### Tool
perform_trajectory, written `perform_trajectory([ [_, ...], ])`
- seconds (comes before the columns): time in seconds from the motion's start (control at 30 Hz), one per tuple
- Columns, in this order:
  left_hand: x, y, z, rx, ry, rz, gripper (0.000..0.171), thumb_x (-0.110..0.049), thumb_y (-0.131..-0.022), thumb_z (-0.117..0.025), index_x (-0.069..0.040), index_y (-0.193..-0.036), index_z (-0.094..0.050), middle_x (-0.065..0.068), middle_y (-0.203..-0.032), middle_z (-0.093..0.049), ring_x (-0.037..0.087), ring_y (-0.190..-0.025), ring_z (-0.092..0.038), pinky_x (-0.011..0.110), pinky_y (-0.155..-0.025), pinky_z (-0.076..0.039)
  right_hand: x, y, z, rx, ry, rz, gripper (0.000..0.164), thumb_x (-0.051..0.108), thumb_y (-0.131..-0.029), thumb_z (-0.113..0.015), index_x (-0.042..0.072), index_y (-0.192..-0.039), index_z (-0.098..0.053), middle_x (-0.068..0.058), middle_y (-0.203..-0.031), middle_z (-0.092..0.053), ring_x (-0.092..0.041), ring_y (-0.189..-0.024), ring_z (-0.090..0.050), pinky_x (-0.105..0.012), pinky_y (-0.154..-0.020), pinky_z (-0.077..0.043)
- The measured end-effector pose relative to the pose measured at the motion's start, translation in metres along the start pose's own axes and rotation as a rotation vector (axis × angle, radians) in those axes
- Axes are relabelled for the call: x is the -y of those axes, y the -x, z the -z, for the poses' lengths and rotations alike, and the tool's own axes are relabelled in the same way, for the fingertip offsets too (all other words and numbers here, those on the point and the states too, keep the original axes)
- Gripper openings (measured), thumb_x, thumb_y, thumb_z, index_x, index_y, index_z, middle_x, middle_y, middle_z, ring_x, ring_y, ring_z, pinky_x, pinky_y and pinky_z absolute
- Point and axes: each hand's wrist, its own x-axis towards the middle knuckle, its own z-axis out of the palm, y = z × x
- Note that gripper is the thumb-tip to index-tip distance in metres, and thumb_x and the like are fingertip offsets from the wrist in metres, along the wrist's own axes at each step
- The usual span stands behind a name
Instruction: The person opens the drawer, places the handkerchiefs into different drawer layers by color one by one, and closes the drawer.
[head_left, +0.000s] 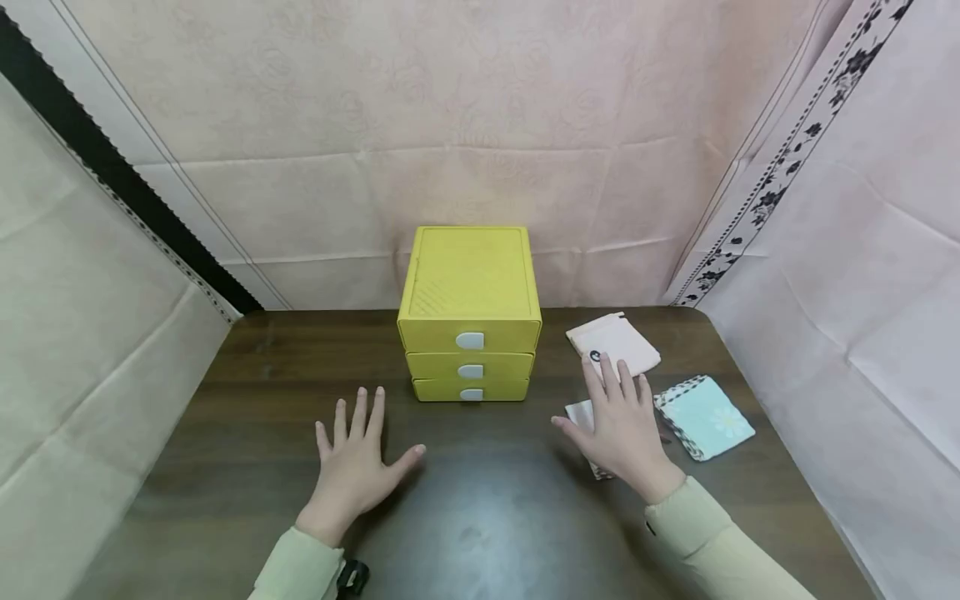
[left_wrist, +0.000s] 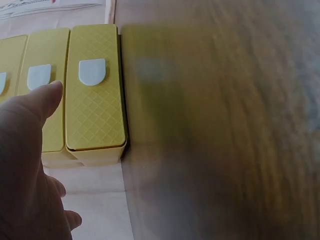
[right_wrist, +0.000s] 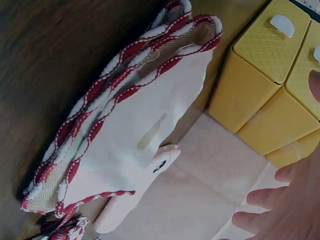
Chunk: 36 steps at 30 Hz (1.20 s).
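Head view shows both hands empty, fingers spread: the left hand (head_left: 352, 479) over the dark surface (head_left: 465, 492), left of and nearer than the yellow drawer unit (head_left: 471, 275); the right hand (head_left: 621, 429) over a folded white cloth (head_left: 579, 413), partly hiding it. Beyond lies a folded pale pink cloth (head_left: 617, 340), its dark round mark (head_left: 595, 356) too small to read. Rightward, a light-blue cloth (head_left: 708, 421) bears a pale flower print (head_left: 727, 421).

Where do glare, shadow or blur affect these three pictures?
Head view: pale glare on the dark tabletop, soft shadows beside the left hand and right hand; left wrist view: tabletop blurred, with a hazy reflection of the yellow drawer unit; right wrist view: dark upper left, red-edged cloth fairly crisp.
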Motion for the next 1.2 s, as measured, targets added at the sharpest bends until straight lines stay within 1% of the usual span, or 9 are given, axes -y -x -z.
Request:
perform_trajectory([
  [0.17,0.001,-0.003,0.000,0.012,0.041,0.004,0.107,-0.080,-0.081,-0.045,-0.019,-0.157,0.000,0.012,-0.161,0.002,0.046,-0.142,0.004,0.072,-0.102,0.006,0.004,0.000,0.002,0.011,-0.020,0.006,0.101,0.079,-0.082,-0.046,0.010,-0.154,-0.025,-0.018,-0.155,-0.025,-0.042,-0.141,-0.020,-0.062,-0.108,-0.014],
  [0.33,0.004,-0.007,0.005,0.053,0.096,0.016,0.106,-0.081,-0.081,-0.042,-0.023,-0.155,0.007,0.011,-0.161,0.006,0.045,-0.142,0.006,0.072,-0.102,0.005,0.013,-0.003,0.004,0.019,-0.071,0.015,0.101,0.076,-0.083,-0.048,0.010,-0.154,-0.023,-0.018,-0.152,-0.031,-0.040,-0.137,-0.029,-0.059,-0.105,-0.027],
  [0.43,0.005,-0.012,0.012,0.074,0.147,0.019,0.105,-0.080,-0.083,-0.041,-0.025,-0.154,0.012,0.011,-0.160,0.008,0.045,-0.142,0.007,0.072,-0.103,0.005,0.019,-0.006,0.006,0.033,-0.115,0.007,0.099,0.076,-0.084,-0.048,0.010,-0.154,-0.023,-0.017,-0.150,-0.035,-0.039,-0.131,-0.037,-0.059,-0.100,-0.034],
  [0.5,0.006,-0.015,0.019,0.079,0.190,0.018,0.104,-0.079,-0.084,-0.041,-0.025,-0.153,0.014,0.010,-0.160,0.008,0.044,-0.143,0.008,0.071,-0.104,0.004,0.023,-0.008,0.008,0.048,-0.148,-0.005,0.098,0.075,-0.084,-0.048,0.011,-0.154,-0.024,-0.016,-0.149,-0.036,-0.038,-0.130,-0.040,-0.059,-0.099,-0.036],
  [0.63,0.005,-0.023,0.032,0.076,0.292,0.005,0.099,-0.075,-0.087,-0.042,-0.025,-0.154,0.013,0.009,-0.161,0.008,0.042,-0.143,0.007,0.068,-0.106,0.003,0.029,-0.012,0.009,0.068,-0.199,-0.030,0.096,0.075,-0.084,-0.048,0.011,-0.153,-0.027,-0.016,-0.147,-0.040,-0.037,-0.130,-0.042,-0.057,-0.101,-0.036],
  [0.87,0.000,-0.037,0.048,0.081,0.427,-0.041,0.086,-0.064,-0.095,-0.040,-0.030,-0.152,0.015,0.004,-0.160,0.011,0.036,-0.144,0.009,0.062,-0.110,0.002,0.037,-0.015,0.012,0.086,-0.276,-0.062,0.095,0.076,-0.084,-0.047,0.012,-0.152,-0.029,-0.014,-0.146,-0.043,-0.033,-0.129,-0.044,-0.053,-0.098,-0.041],
  [1.0,-0.006,-0.047,0.057,0.086,0.498,-0.064,0.080,-0.060,-0.098,-0.038,-0.033,-0.152,0.014,0.001,-0.160,0.010,0.032,-0.145,0.010,0.065,-0.109,-0.001,0.042,-0.017,0.015,0.114,-0.326,-0.095,0.093,0.076,-0.084,-0.047,0.013,-0.151,-0.031,-0.013,-0.145,-0.044,-0.032,-0.128,-0.045,-0.054,-0.097,-0.042],
  [1.1,-0.012,-0.052,0.063,0.106,0.609,-0.073,0.073,-0.059,-0.100,-0.033,-0.036,-0.152,0.013,-0.002,-0.160,0.008,0.029,-0.145,0.005,0.065,-0.109,-0.006,0.045,-0.016,0.017,0.125,-0.379,-0.127,0.091,0.075,-0.084,-0.048,0.012,-0.148,-0.036,-0.011,-0.141,-0.049,-0.029,-0.124,-0.050,-0.051,-0.096,-0.043],
  [1.2,-0.020,-0.059,0.070,0.127,0.782,-0.097,0.065,-0.056,-0.102,-0.026,-0.035,-0.153,0.009,-0.001,-0.161,0.003,0.026,-0.145,-0.001,0.061,-0.111,-0.009,0.050,-0.017,0.019,0.131,-0.498,-0.172,0.083,0.073,-0.085,-0.050,0.012,-0.140,-0.045,-0.008,-0.127,-0.059,-0.025,-0.111,-0.059,-0.046,-0.090,-0.047],
])
